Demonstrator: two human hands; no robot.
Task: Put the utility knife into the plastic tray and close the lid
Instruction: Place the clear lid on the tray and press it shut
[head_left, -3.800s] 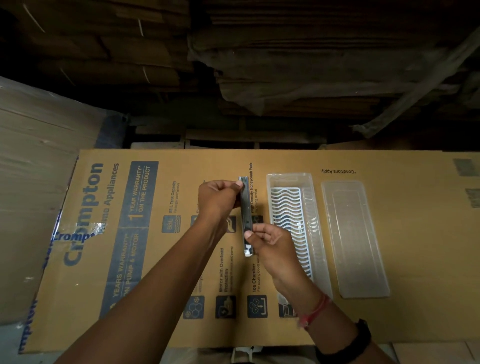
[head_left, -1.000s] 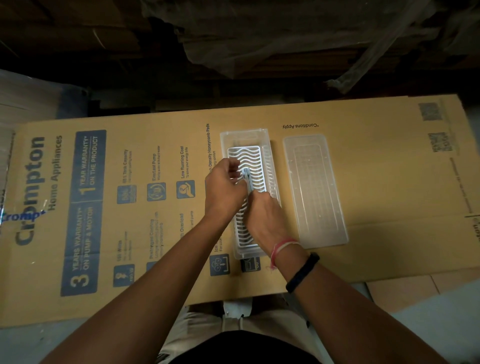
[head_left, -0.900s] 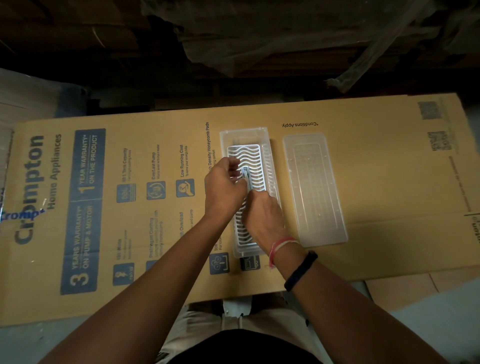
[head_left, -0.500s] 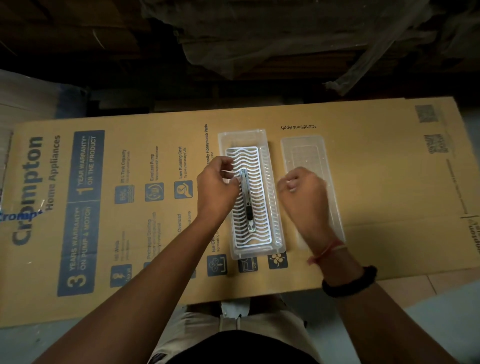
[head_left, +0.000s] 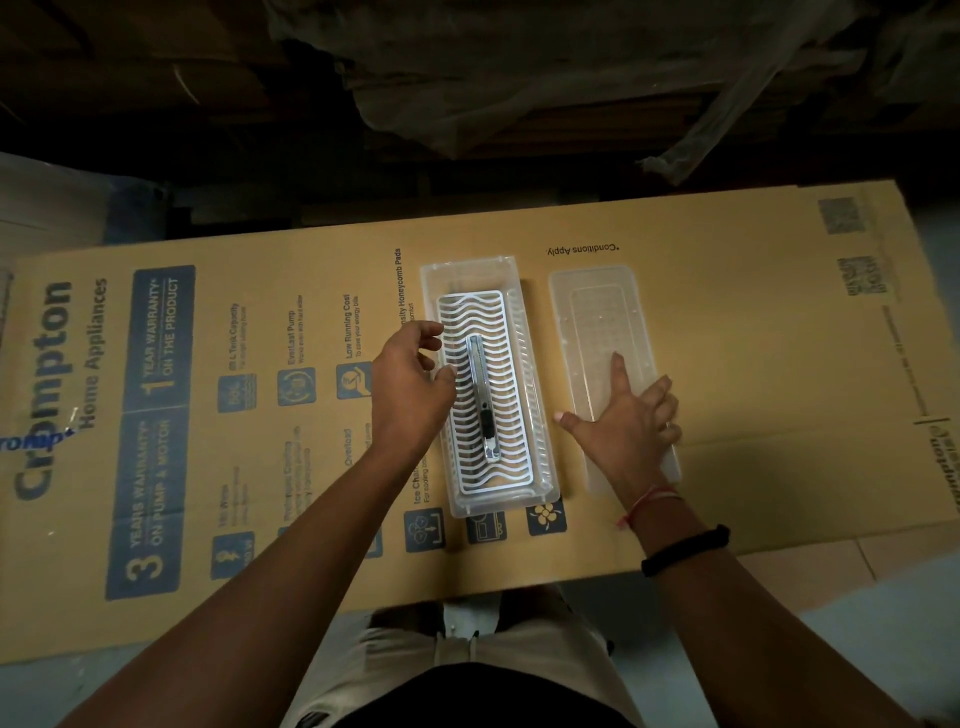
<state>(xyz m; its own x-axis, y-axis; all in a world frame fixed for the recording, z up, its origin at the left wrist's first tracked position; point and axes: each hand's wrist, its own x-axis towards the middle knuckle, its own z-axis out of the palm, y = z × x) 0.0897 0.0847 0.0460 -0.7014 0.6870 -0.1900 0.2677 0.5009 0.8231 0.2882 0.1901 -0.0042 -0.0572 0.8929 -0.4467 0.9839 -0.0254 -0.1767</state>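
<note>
The metal utility knife (head_left: 482, 397) lies lengthwise on the white wavy grate inside the clear plastic tray (head_left: 524, 291), with nobody holding it. My left hand (head_left: 410, 387) hovers at the tray's left wall, fingers loosely apart and holding nothing. To the right of the tray the clear lid (head_left: 597, 306) lies flat on the cardboard. My right hand (head_left: 628, 421) rests spread on the lid's near half, fingers apart, the thumb at the lid's left edge.
Tray and lid sit on a large flattened Crompton cardboard box (head_left: 260, 415) that serves as the work surface. Dark stacked cardboard and plastic sheeting (head_left: 519, 78) rise behind its far edge. Tiled floor (head_left: 857, 613) shows at the bottom right.
Both hands carried the knife over the tray and laid it on the grate. The right hand moved right onto the lid and spread out. The left hand let go and drew back to the tray's left wall.
</note>
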